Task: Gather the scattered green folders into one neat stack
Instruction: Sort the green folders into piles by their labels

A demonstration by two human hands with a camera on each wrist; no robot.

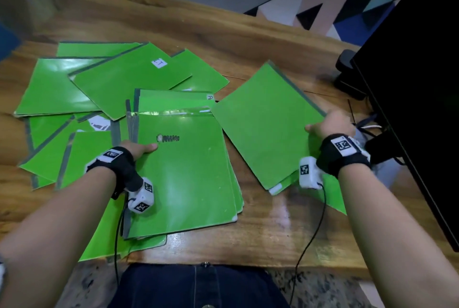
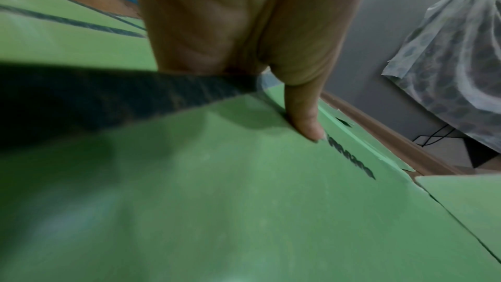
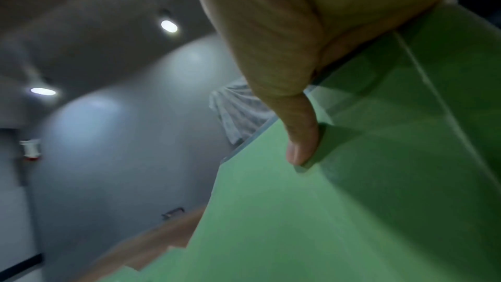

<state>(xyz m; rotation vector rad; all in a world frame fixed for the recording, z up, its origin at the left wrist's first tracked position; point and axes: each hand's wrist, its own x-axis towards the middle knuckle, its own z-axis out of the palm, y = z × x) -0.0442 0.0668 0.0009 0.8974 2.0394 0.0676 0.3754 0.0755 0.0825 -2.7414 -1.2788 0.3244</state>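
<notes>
A: Which step is the person on?

B: Mid-gather, by the look of it. The right hand (image 1: 331, 125) pinches the near right edge of a flat glossy green folder with a grey spine strip (image 1: 267, 123), thumb on top and fingers hidden beneath; the right wrist view shows the thumb (image 3: 300, 136) pressed on the cover. This folder is tilted and lies over another green one at the right of the brown wooden table (image 1: 260, 34).

A: And the left hand?

B: The left hand (image 1: 137, 149) grips the spine edge of the green folder printed with a dark logo (image 1: 183, 173), which tops a small, roughly squared pile (image 1: 237, 198) in front of the person. The thumb lies across the cover; the fingers curl over the edge, out of sight.

A: So the pile is the stack in the making?

B: Most likely. Many loose green folders (image 1: 82, 89) lie fanned and overlapping to the left and behind it, so most of the job remains.

A: What does the next move need?

B: Probably turning the right-hand folder to match the pile's edges and spine side, then laying it flat on top while the left hand steadies the pile. The covers look slick, so sliding is the risk.
</notes>
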